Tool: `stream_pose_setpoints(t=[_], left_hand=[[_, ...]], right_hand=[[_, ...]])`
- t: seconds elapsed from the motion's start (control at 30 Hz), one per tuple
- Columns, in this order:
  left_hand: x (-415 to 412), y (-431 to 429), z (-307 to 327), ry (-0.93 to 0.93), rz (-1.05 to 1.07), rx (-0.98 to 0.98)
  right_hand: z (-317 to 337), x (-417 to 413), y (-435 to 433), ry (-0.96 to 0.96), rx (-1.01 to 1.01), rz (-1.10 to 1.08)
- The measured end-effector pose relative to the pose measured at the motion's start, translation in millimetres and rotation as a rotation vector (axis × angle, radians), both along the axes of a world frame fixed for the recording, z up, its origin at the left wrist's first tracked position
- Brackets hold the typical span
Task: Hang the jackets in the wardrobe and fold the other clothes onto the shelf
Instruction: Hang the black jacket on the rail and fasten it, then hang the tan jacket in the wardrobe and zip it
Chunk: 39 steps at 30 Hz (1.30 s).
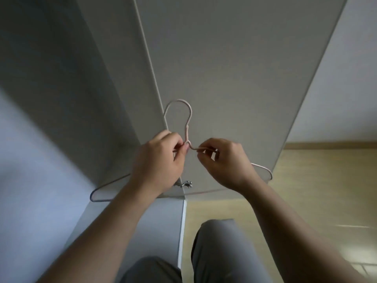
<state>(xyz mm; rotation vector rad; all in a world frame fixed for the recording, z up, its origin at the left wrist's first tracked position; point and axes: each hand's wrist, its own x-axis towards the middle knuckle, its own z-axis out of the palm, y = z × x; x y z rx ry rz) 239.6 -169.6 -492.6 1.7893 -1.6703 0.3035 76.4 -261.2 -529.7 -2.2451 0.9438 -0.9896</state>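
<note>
A thin pale pink wire hanger (186, 121) is held up in front of the grey wardrobe door (234, 68), hook pointing up. My left hand (159, 162) pinches the hanger just left of its neck. My right hand (224, 160) pinches the right shoulder wire close to the neck. The hanger's left end (95, 195) and right end (269, 174) stick out past my wrists. No garment hangs on it and no jackets or clothes are in view.
The wardrobe's open interior (51, 78) lies to the left of the door edge, with a metal hinge (186, 184) at the door's lower corner. Beige floor (306, 190) spreads to the right. My knees in grey trousers (220, 242) are below.
</note>
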Motion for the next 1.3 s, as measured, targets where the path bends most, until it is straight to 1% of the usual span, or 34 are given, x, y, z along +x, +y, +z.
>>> stream_pose_setpoints(t=[0.07, 0.23, 0.33, 0.47, 0.57, 0.63, 0.7, 0.77, 0.83, 0.9, 1.0, 1.1, 1.2, 1.3], left_hand=[[-15, -17, -23, 0.033, -0.083, 0.061], [-62, -57, -54, 0.044, -0.274, 0.184], [-91, -76, -66, 0.113, -0.346, 0.216], [-137, -102, -82, 0.161, -0.435, 0.264], [-179, -130, -81, 0.16, -0.499, 0.269], [-208, -146, -65, 0.159, -0.537, 0.289], [-238, -159, -35, 0.185, -0.533, 0.325], [-268, -175, 3, 0.203, -0.525, 0.411], [-303, -190, 46, 0.229, -0.539, 0.531], [-340, -203, 89, 0.246, -0.589, 0.622], [-388, -224, 149, 0.209, -0.71, 0.746], [-419, -255, 196, 0.096, -0.876, 0.913], [-447, -293, 232, -0.007, -0.91, 0.951], [-478, -337, 260, -0.041, -0.913, 0.937]], right_hand=[[-21, -19, -2, 0.037, 0.064, -0.073], [-52, -70, -8, 0.006, 0.229, -0.28], [-64, -109, -19, -0.113, 0.406, -0.437], [-79, -157, -32, -0.139, 0.432, -0.595], [-73, -192, -46, -0.12, 0.422, -0.695], [-50, -214, -56, -0.046, 0.44, -0.75], [-10, -236, -72, 0.058, 0.484, -0.754], [36, -261, -86, 0.172, 0.525, -0.758], [80, -293, -94, 0.225, 0.553, -0.788], [118, -327, -96, 0.216, 0.625, -0.848], [172, -378, -94, 0.152, 0.747, -0.985], [222, -421, -101, 0.113, 0.818, -1.107], [267, -455, -123, 0.134, 0.855, -1.17], [306, -494, -149, 0.159, 0.852, -1.241]])
